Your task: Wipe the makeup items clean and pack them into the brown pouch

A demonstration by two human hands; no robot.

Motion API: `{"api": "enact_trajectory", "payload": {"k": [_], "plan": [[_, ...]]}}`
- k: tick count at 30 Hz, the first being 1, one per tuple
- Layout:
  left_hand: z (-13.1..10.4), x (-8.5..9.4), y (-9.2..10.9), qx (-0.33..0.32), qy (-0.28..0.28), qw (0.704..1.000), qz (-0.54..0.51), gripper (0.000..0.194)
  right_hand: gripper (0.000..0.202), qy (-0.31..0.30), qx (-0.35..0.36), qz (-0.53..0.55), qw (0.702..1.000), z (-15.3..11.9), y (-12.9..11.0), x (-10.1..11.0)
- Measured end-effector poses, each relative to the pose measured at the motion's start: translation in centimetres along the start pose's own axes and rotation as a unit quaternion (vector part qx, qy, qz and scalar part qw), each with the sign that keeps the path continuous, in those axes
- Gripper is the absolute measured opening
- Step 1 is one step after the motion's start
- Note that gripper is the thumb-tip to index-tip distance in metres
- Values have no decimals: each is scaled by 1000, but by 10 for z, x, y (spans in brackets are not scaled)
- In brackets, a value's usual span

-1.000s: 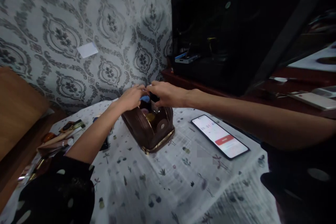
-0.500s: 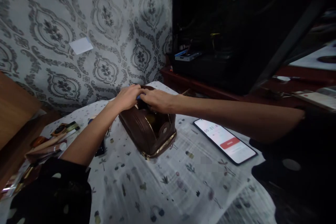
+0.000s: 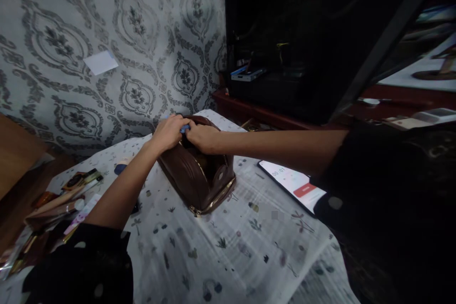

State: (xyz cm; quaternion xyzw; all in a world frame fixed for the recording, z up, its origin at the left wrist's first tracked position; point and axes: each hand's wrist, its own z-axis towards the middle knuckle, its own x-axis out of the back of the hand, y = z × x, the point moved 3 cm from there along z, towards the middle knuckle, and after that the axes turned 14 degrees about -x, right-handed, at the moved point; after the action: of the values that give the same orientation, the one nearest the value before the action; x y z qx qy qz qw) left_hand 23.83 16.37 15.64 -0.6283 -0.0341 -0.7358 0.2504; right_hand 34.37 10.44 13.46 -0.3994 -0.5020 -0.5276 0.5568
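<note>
Wall (image 3: 142, 85): pale grey-white covering, dark grey damask medallions and scrollwork; one small white rectangle (image 3: 100, 62) upon it. Table (image 3: 185, 251): draped in white cloth, small plant and rainbow prints, creased. Furniture, right: dark red surface (image 3: 256, 113), bearing a large black panel (image 3: 285, 57), glossy and upright. Far left: brown board (image 3: 17, 152), slanted, blurred. Floor (image 3: 59, 164): reddish brown, a strip visible. Light: dim, cool, right side deeply shadowed.

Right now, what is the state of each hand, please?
Left hand: fingers bent at the opening of the brown bag, by a blue item; grip unclear.
Right hand: fingers curled beside the same blue item; whether it holds it cannot be told.
</note>
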Motion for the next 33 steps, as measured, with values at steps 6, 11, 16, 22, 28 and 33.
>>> {"api": "enact_trajectory", "payload": {"k": [6, 11, 16, 22, 28, 33], "plan": [[-4, -5, -2, 25, 23, 999, 2, 36, 33, 60, 52, -68, 995, -8, 0, 13], [-6, -7, -1, 27, 30, 999, -21, 48, 26, 66, 112, -132, 983, -10, 0, 13], [-6, -6, 0, 35, 35, 998, -26, 51, 33, 90, 153, -146, 973, -4, -1, 5], [-7, -10, -4, 37, 51, 997, -51, 55, 35, 76, 153, -150, 974, 2, 0, 6], [-5, -14, -10, 21, 41, 996, -74, 56, 33, 59, 138, -154, 977, 4, -3, 6], [-5, -15, -10, 20, 56, 995, -75, 55, 23, 19, 119, -144, 982, 2, -2, 18]]}}
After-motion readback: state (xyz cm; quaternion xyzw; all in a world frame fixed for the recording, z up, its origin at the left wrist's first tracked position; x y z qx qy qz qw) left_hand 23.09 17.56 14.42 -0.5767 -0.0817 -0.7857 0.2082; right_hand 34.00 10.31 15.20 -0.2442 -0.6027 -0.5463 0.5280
